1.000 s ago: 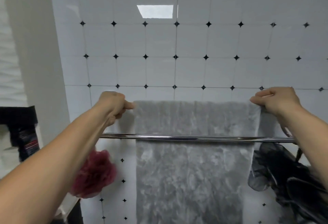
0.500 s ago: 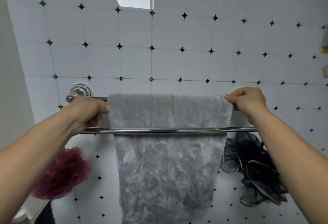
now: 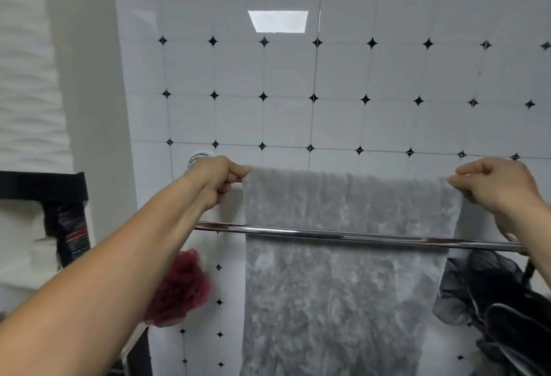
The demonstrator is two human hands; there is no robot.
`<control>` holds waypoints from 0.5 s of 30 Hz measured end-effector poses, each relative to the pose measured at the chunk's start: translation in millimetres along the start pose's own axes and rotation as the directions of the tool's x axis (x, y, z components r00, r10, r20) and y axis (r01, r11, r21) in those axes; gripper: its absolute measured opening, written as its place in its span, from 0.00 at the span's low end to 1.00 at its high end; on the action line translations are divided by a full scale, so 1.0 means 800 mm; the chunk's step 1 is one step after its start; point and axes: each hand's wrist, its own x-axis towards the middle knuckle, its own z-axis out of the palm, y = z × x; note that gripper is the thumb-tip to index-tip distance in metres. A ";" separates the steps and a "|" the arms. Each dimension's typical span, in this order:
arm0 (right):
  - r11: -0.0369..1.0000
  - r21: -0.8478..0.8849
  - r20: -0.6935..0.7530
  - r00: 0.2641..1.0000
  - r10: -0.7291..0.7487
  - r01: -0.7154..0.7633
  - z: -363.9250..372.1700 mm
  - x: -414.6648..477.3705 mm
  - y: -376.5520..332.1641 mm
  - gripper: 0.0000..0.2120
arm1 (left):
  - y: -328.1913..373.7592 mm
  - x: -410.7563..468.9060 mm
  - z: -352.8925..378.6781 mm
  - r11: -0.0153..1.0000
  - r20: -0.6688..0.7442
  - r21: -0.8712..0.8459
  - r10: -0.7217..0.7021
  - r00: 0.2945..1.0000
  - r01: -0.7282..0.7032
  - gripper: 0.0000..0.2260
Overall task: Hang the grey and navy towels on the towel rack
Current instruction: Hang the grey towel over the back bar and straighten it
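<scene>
The grey towel (image 3: 343, 280) hangs flat over the back bar of the chrome towel rack (image 3: 343, 234), behind the rack's front bar. My left hand (image 3: 219, 180) pinches the towel's top left corner. My right hand (image 3: 495, 185) pinches its top right corner. The fold lies along the hidden back bar, level with both hands. No navy towel is in view.
A dark red bath pouf (image 3: 179, 289) hangs below the rack on the left and a black mesh pouf (image 3: 492, 301) on the right. White tiled wall (image 3: 328, 77) behind. A black shelf (image 3: 44, 188) with a dark bottle (image 3: 71, 235) stands at the far left.
The view has swung back to the left, so the towel and rack sit further right in frame. Both hands keep their hold on the towel's top corners.
</scene>
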 end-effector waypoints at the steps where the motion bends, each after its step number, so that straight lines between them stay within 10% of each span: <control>1: 1.000 0.007 -0.014 1.000 0.008 -0.008 -0.003 0.003 0.000 0.09 | 0.003 0.001 -0.002 1.000 -0.032 0.020 0.022 0.999 -0.022 0.04; 8: 0.998 0.043 -0.025 0.998 0.050 -0.049 -0.006 -0.004 0.003 0.10 | -0.021 0.009 -0.001 0.908 -0.087 0.399 0.175 0.981 -0.126 0.09; 15: 0.999 -0.001 0.062 0.997 0.051 -0.051 -0.008 -0.042 0.008 0.18 | -0.039 0.005 0.002 0.873 0.014 0.417 0.272 0.962 -0.253 0.05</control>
